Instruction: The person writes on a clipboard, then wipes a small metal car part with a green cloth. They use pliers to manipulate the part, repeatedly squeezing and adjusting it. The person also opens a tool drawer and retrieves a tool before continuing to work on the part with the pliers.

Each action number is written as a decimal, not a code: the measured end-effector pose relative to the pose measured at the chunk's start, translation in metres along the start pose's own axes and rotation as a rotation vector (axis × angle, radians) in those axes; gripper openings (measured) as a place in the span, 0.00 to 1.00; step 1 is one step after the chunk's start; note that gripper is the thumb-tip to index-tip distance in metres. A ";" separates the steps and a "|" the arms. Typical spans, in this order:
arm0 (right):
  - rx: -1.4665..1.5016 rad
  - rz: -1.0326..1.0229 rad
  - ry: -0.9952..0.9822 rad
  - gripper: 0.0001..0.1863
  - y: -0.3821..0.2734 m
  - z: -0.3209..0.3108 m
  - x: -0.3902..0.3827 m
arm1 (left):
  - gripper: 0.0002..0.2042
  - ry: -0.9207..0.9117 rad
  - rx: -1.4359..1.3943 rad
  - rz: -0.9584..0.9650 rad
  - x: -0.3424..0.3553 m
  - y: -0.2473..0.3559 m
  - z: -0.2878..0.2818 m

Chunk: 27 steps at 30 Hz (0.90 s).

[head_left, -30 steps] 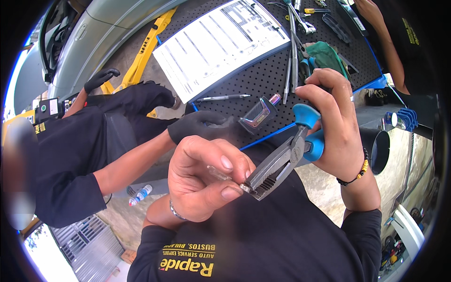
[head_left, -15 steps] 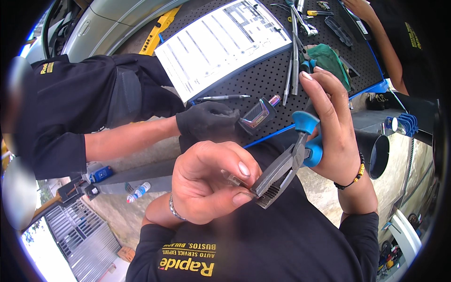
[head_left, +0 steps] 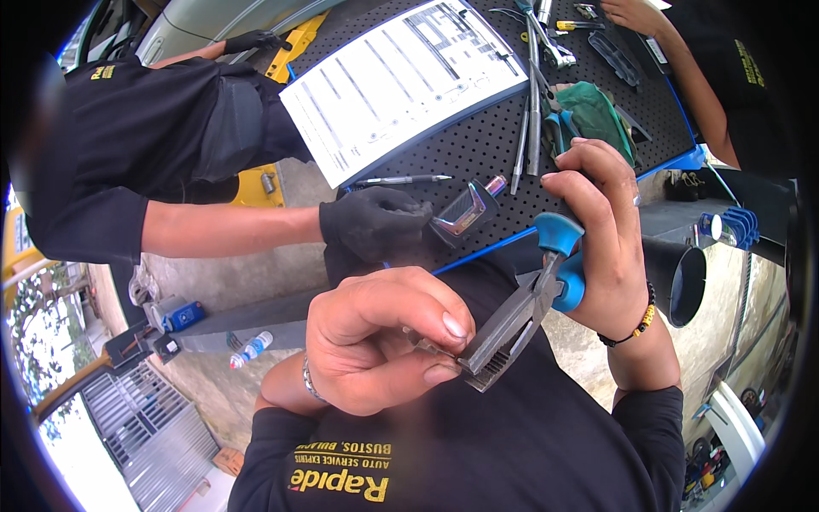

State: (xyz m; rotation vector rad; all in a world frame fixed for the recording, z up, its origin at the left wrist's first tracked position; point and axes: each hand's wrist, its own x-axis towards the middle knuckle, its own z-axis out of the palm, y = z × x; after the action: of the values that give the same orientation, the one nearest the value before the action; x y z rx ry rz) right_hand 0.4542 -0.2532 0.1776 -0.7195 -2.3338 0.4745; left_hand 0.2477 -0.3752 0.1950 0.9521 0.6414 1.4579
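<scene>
My left hand [head_left: 371,337] pinches a small thin piece [head_left: 423,343] between thumb and forefinger; most of it is hidden, so its kind does not show. Just right of those fingertips are the jaw tips of a pair of combination pliers [head_left: 509,322] with blue grips. My right hand [head_left: 610,247] holds the pliers by the grips, its fingers raised and bent around the upper one. The toothed jaws point down and left, right beside the pinched piece. Whether they bite on it I cannot tell.
Beyond my hands, a black perforated table [head_left: 478,128] carries a clipboard with a printed form [head_left: 401,85], a pen [head_left: 401,180], long metal tools [head_left: 534,111] and a green cloth [head_left: 593,115]. A co-worker's black-gloved hand [head_left: 375,224] rests beside a small shiny-framed black device [head_left: 465,213]. Another person's arm [head_left: 691,77] reaches in at right.
The co-worker at left has shifted, and their other gloved hand now shows near the yellow bar by the car. My hands and the pliers have barely moved.
</scene>
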 end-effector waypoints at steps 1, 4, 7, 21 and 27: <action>-0.001 -0.001 0.003 0.31 0.000 0.000 0.000 | 0.14 0.006 0.002 0.000 0.000 0.000 0.000; 0.005 0.007 0.006 0.30 -0.001 0.001 0.000 | 0.14 -0.004 0.007 -0.003 0.000 0.001 -0.001; 0.010 0.017 -0.007 0.30 -0.001 -0.001 -0.001 | 0.14 -0.002 0.011 0.002 0.000 -0.001 -0.001; 0.166 0.256 -0.130 0.22 -0.012 -0.001 -0.015 | 0.09 0.107 0.174 0.217 0.001 -0.004 -0.002; 0.654 0.324 -0.319 0.14 -0.025 0.011 -0.028 | 0.12 0.105 0.247 0.357 0.004 -0.011 -0.019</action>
State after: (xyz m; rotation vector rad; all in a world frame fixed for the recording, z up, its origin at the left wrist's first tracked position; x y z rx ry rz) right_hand 0.4554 -0.2917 0.1688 -0.7275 -2.1280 1.5029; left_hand 0.2373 -0.3669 0.1770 1.2348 0.7693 1.7811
